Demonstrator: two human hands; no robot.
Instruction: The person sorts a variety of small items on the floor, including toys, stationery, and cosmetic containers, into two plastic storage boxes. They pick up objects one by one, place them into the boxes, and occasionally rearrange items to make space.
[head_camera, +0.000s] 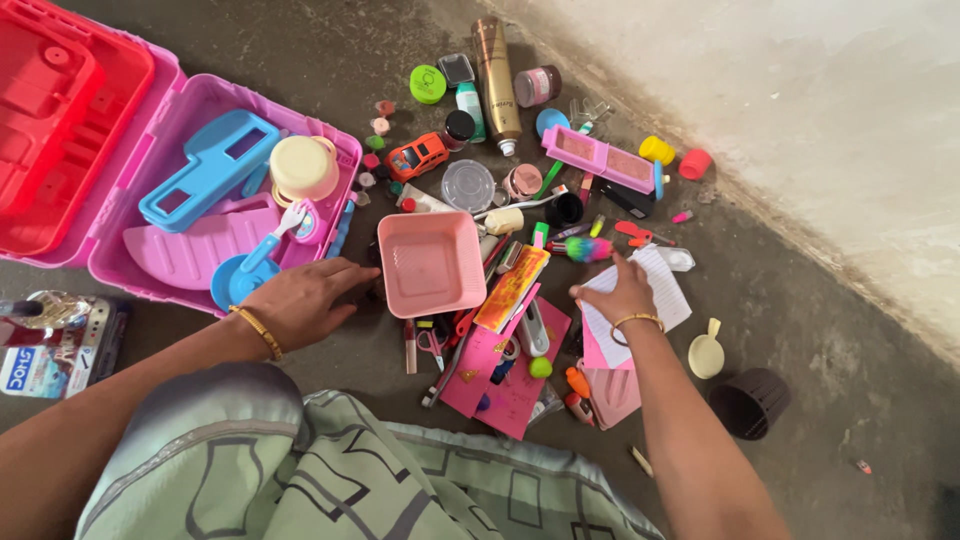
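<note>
Your left hand (300, 300) lies flat on the concrete floor (800, 300), palm down, fingers loosely spread and gripping nothing; its fingertips point toward the pink square tray (432, 262), which sits just beyond them without touching. Just above that hand, at the near edge of the open purple toy case (110, 240), lies a blue toy pan (236, 276), and further in the case rest a blue toy car frame (210, 170) and a cream cup (304, 166).

Your right hand (620, 295) rests on a white lined paper (655, 295), fingers curled down onto its left edge; it looks like you are pressing or pinching the sheet, though from this angle I cannot tell which. A gold bangle circles each wrist.

Between your hands spreads a jumble: an orange-and-yellow booklet (512, 288), a magenta card (505, 385) under small scissors and pens, and a green ball (540, 367). Just beyond your right fingertips lies a rainbow-bristled brush (585, 249). Further out from both hands sit an orange toy car (417, 156), a tall gold spray can (495, 80) and a pink palette box (598, 157). To the outer side of your right wrist lie a cream spoon (706, 353) and a dark brown ribbed cup (750, 402) on its side
</note>
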